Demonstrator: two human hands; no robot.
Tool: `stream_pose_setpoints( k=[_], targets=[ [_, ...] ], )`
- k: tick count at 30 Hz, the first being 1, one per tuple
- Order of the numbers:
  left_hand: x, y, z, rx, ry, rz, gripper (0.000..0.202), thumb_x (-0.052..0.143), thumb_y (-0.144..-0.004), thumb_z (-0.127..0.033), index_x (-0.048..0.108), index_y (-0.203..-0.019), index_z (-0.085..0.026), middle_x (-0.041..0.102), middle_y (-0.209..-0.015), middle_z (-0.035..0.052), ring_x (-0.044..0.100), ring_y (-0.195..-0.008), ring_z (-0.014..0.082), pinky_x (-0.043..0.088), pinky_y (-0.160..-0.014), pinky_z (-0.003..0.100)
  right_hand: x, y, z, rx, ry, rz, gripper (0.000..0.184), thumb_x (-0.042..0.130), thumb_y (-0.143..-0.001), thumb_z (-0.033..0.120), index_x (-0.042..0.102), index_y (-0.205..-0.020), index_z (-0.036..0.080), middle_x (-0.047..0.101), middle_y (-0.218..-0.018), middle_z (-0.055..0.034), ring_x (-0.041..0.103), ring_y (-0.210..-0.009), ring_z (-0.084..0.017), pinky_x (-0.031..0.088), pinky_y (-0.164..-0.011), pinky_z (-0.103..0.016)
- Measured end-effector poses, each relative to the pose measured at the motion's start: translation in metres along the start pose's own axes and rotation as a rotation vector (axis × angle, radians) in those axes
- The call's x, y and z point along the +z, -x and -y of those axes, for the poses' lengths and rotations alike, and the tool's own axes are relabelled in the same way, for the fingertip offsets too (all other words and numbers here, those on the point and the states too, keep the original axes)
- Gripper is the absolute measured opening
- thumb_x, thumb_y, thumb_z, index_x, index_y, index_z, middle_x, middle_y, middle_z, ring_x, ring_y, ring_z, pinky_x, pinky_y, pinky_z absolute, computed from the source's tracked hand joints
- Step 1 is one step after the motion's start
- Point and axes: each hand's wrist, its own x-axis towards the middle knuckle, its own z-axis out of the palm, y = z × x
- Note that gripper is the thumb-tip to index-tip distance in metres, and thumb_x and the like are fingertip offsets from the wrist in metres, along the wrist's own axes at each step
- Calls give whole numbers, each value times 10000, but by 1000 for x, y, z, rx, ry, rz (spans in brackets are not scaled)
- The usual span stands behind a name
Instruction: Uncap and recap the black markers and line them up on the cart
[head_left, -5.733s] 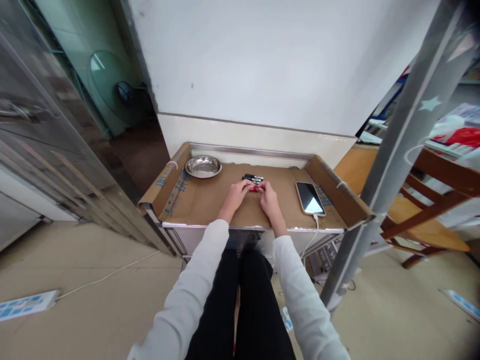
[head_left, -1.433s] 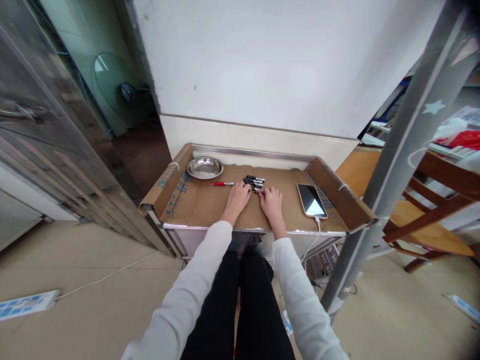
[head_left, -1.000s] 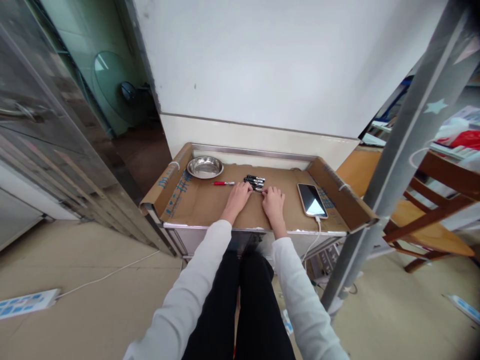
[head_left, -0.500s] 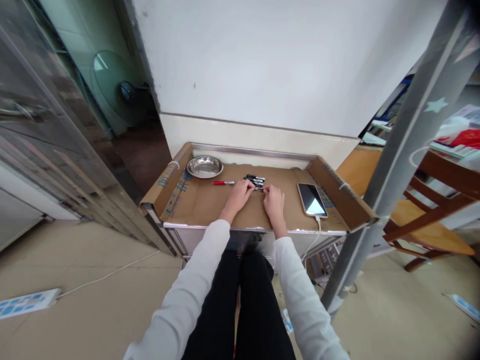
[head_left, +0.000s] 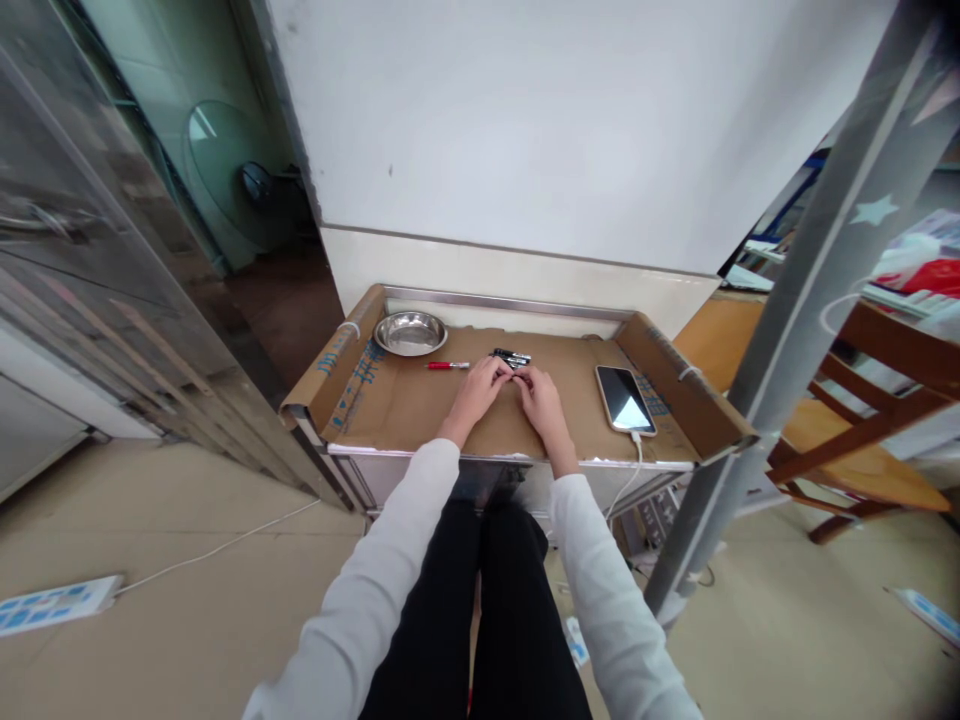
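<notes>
Several black pens [head_left: 513, 356] lie side by side near the middle of a cardboard-covered tabletop [head_left: 397, 415]. Against their near side, my left hand [head_left: 478, 392] has its thumb and fingers pinched on the end of a black pen. My right hand [head_left: 539, 397] is closed too, its fingertips meeting the left ones at the same pen. Most of that pen is hidden by the fingers. Left of my hands lies a red pen [head_left: 448, 366] with a pale barrel end, untouched. A round steel dish [head_left: 410, 336] stands at the back left.
On the right, a phone [head_left: 625, 400] lies face up with a white cable [head_left: 636, 455] hanging over the front edge. Folded cardboard walls [head_left: 679, 385] border the sides. A grey metal post [head_left: 787, 300] and a wooden chair [head_left: 862, 440] stand further right.
My right hand has moved left, so its fingertips now meet those of my left hand. The left hand has barely moved. Dish, red pen and phone stay put.
</notes>
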Motion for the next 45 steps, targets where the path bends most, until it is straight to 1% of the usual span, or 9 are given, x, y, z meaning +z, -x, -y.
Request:
stream_pose_setpoints(
  k=[5, 12, 20, 25, 36, 38, 40, 43, 45],
  targets=[
    [3, 0, 1, 17, 52, 8, 117, 465, -908, -259, 544, -962, -192, 622, -968, 34, 574, -909, 141, 442, -864, 276, -2, 1, 3, 1, 36, 56, 248, 411, -910, 260, 602, -1054, 193, 661, -975, -74, 561, -860, -191, 411, -789, -281],
    [9, -1, 6, 12, -132, 63, 299, 413, -904, -176, 509, -1185, -214, 588, -1212, 63, 501, -1140, 190, 367, -968, 363, -4, 3, 2, 113, 127, -114, 300, 356, -929, 280, 617, -1051, 197, 677, -988, -69, 574, -862, -190, 389, -776, -275],
    [12, 3, 4, 40, -376, 177, 241, 525, -860, -337, 607, -1058, -228, 600, -1078, 67, 466, -1047, 258, 331, -907, 421, -5, 3, 3, 280, 285, -195, 314, 361, -913, 241, 644, -1025, 162, 682, -918, -110, 558, -808, -209, 338, -725, -291],
    [10, 2, 0, -3, -363, 144, 170, 491, -883, -305, 618, -958, -220, 616, -1049, 59, 469, -1028, 233, 315, -910, 389, -4, 3, -1, 338, 341, -168, 318, 364, -904, 211, 655, -1023, 164, 677, -905, -121, 548, -828, -218, 312, -721, -303],
    [5, 1, -2, -13, -353, 73, 183, 456, -914, -276, 565, -1052, -225, 631, -1115, 31, 474, -1021, 209, 313, -878, 350, -4, 3, 2, 134, 284, -95, 351, 344, -918, 223, 637, -1107, 182, 657, -1000, -120, 531, -919, -232, 344, -831, -345],
    [4, 1, -3, -13, -363, 57, 186, 450, -918, -278, 566, -1055, -229, 629, -1121, 30, 473, -1032, 205, 312, -876, 348, -4, 3, 3, 57, 200, -54, 400, 323, -902, 200, 567, -1217, 165, 645, -1065, -125, 538, -948, -235, 372, -852, -354],
    [3, 1, -5, -37, -378, 10, 195, 438, -923, -280, 565, -1065, -238, 628, -1126, 32, 468, -1050, 207, 309, -881, 355, -3, 2, 5, -58, 94, 23, 524, 334, -864, 172, 379, -1385, 163, 603, -1177, -118, 533, -1013, -228, 395, -884, -353],
    [1, 1, -6, -146, -418, -106, 214, 431, -923, -294, 566, -1084, -255, 629, -1121, 44, 453, -1069, 231, 310, -884, 379, -1, -1, 4, -179, 25, 59, 749, 373, -800, 157, 64, -1482, 156, 424, -1399, -108, 433, -1203, -220, 371, -980, -369],
    [1, 3, -7, -243, -453, -163, 223, 419, -923, -292, 566, -1085, -248, 630, -1100, 57, 456, -1038, 248, 325, -867, 388, 3, -2, 3, -165, 66, 17, 777, 377, -792, 160, 15, -1479, 129, 295, -1476, -121, 336, -1291, -237, 332, -1025, -405]
  ],
)
